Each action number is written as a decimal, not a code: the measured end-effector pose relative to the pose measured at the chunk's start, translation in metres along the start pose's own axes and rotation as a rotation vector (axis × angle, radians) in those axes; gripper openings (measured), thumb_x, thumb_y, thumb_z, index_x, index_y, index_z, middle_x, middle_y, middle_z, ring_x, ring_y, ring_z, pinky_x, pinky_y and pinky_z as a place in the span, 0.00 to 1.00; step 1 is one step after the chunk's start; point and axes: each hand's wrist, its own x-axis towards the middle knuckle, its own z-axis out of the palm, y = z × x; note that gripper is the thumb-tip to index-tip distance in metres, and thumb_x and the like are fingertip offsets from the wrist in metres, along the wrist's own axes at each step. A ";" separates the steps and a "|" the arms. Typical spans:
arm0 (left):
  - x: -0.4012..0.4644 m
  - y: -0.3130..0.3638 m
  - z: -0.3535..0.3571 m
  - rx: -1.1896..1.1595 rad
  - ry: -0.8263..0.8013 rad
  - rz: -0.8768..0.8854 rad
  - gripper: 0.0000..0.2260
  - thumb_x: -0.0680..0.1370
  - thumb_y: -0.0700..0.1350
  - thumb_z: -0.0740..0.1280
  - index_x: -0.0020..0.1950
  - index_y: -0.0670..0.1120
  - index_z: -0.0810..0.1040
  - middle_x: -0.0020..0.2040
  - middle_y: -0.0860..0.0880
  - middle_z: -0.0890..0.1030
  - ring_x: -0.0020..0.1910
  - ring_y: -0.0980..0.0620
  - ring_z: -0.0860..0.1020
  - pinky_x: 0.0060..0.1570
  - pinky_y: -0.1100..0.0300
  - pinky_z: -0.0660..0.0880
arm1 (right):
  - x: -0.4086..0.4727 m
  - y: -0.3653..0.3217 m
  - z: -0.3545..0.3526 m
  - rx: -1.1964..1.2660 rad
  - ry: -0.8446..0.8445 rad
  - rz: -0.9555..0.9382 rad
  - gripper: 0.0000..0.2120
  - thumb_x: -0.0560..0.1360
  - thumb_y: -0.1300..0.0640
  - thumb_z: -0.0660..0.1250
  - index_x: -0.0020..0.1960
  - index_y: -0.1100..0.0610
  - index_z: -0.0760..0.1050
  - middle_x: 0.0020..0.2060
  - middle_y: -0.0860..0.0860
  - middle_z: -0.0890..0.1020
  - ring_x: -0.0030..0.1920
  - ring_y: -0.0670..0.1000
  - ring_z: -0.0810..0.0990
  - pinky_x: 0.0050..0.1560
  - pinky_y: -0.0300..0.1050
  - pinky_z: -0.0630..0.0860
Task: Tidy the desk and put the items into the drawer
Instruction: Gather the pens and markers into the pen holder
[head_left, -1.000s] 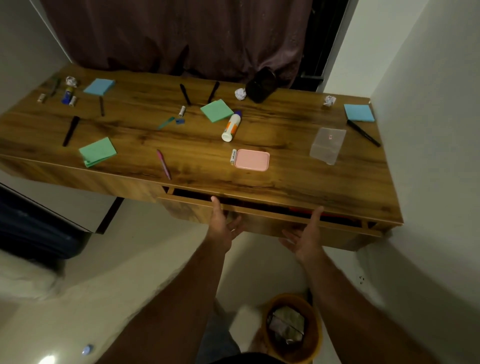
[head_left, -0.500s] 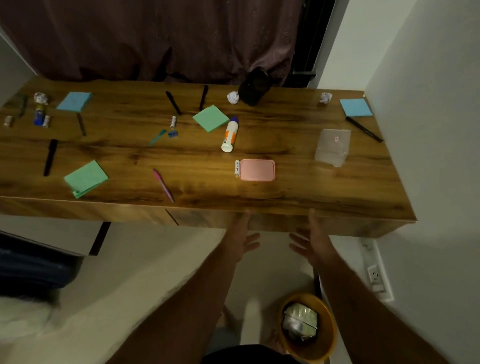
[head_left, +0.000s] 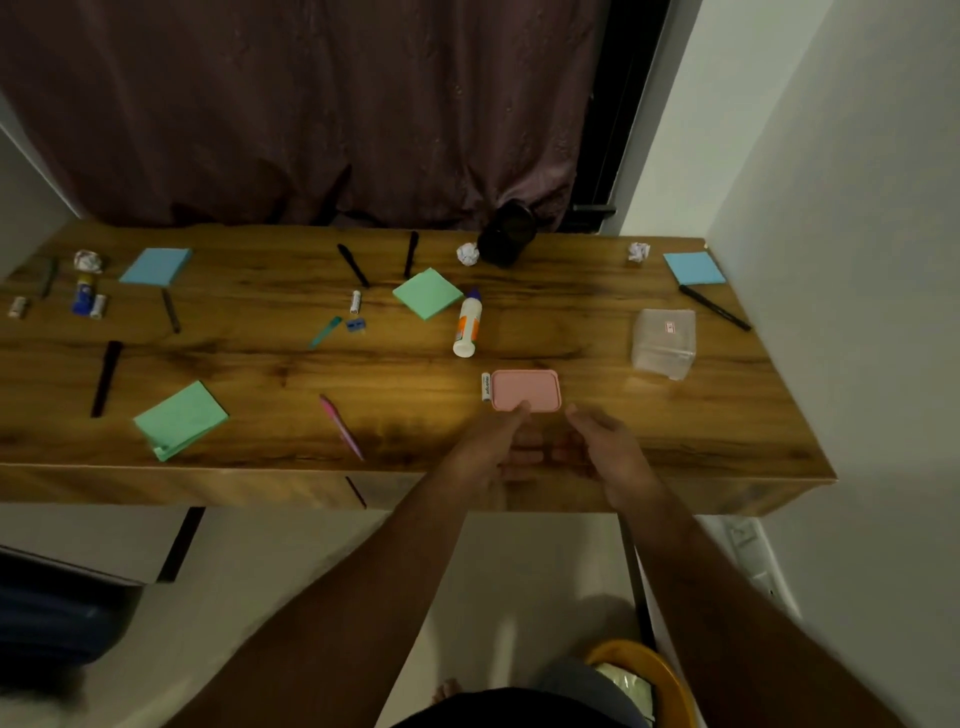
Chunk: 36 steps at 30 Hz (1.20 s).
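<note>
Pink case lies flat on the surface, near the front edge, right of centre, long axis running left-right along that edge. Small white tube sits touching or just beside its left short end, can't tell which. Both hands are over the front strip of the surface just short of the case, so it lies straight ahead of them. Left hand is nearer: its thumb tip reaches the case's near long edge, looks like contact but not a grip. Right hand is just off the near right corner, apart from it. Fingers on both loosely spread, holding nothing. My read: next move is a two-sided pickup across the long axis, left closes first. Drawer front looks closed, so it needs opening before anything goes in. Everything else untouched: glue bottle behind the case, green pad, pink pen to the left, clear pouch to the right
</note>
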 end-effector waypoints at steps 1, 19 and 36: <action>0.003 0.006 -0.002 0.013 0.026 0.010 0.16 0.81 0.56 0.60 0.61 0.47 0.75 0.52 0.47 0.83 0.50 0.48 0.82 0.51 0.50 0.80 | 0.004 -0.005 0.001 -0.017 0.000 -0.009 0.14 0.78 0.46 0.65 0.55 0.55 0.78 0.45 0.56 0.85 0.42 0.54 0.83 0.34 0.44 0.77; 0.090 0.032 -0.053 0.313 0.713 0.191 0.07 0.78 0.49 0.66 0.53 0.49 0.80 0.49 0.50 0.81 0.46 0.51 0.78 0.48 0.57 0.77 | 0.130 -0.076 0.018 -0.384 -0.302 -0.169 0.10 0.79 0.48 0.64 0.54 0.53 0.76 0.46 0.53 0.83 0.42 0.50 0.82 0.37 0.42 0.76; 0.099 0.028 -0.038 0.533 0.808 0.139 0.13 0.74 0.52 0.70 0.56 0.50 0.79 0.53 0.49 0.82 0.52 0.50 0.80 0.50 0.58 0.77 | 0.154 -0.080 0.053 -0.640 -0.430 -0.232 0.05 0.79 0.56 0.65 0.54 0.53 0.77 0.43 0.50 0.82 0.37 0.45 0.80 0.32 0.37 0.71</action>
